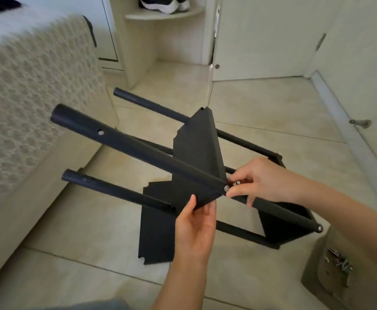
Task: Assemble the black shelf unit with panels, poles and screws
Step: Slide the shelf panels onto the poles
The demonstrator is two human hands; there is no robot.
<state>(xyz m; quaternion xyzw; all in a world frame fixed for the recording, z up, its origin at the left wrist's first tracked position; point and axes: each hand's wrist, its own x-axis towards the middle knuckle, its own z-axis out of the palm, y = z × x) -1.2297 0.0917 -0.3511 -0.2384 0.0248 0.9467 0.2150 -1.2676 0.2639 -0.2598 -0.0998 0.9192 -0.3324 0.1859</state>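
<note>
The black shelf unit lies tilted on its side above the floor, its poles [125,143] pointing up-left. A middle panel [197,144] stands between the poles. Its near corner meets the closest pole, and a silver screw [227,188] sits in that pole there. My left hand [195,224] grips the corner of this panel from below. My right hand [259,179] pinches at the screw with thumb and forefinger, and small silver hardware shows between its fingers. An end panel [281,229] is fixed at the poles' lower right ends. A loose black panel [156,231] lies flat on the floor underneath.
A torn cardboard box [337,265] with several screws stands at the lower right. A bed with a textured cover [26,97] fills the left side. Cream wardrobe doors [261,41] and a corner shelf with shoes [165,5] lie ahead. A doorstop [360,123] pokes out at right.
</note>
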